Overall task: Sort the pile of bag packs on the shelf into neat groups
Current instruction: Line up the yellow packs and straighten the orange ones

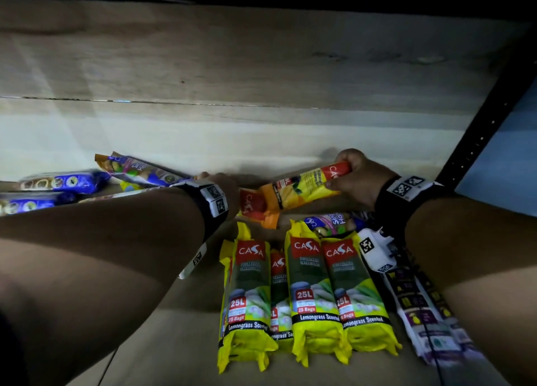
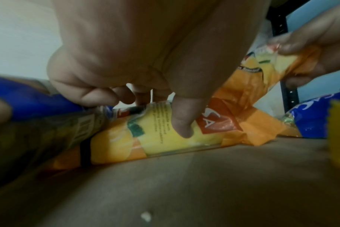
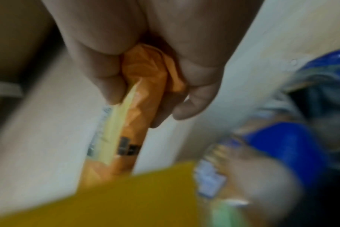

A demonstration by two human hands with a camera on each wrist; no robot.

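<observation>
Right hand (image 1: 356,179) gripped the red-labelled end of an orange pack (image 1: 308,189), fingers and thumb curled round it. That pack was lifted off the shelf (image 1: 261,135), long axis running down-left from the right hand toward the left hand. Right wrist view confirmed it: crumpled orange end pinched between thumb and fingers (image 3: 200,92), pack body extending away from the palm.

Left hand (image 1: 223,188) sat on a second orange pack (image 2: 155,135) that lay flat on the shelf board. Thumb pressed down across its yellow middle, other fingers curled over the far edge. Looked like a grip, not just a touch. This pack's long axis ran roughly left-right in front of the left hand; its red-labelled end (image 1: 252,205) sat just under the low end of the lifted pack, the two overlapping or touching there.

Key relation: the two orange packs met almost end to end between the hands, each hand nearest its own pack. Judgement: next move was to bring them parallel as one orange group.

Outward: yellow lemongrass packs (image 1: 308,292) already lined up side by side near the front edge, long axes pointing front to back. A blue and pink pack (image 1: 334,222) lay just behind them, below the right hand. More blue packs (image 1: 58,182) lay loose to the far left, unsorted. A purple-printed pack (image 1: 430,321) sat right of the yellow row under the right forearm.
</observation>
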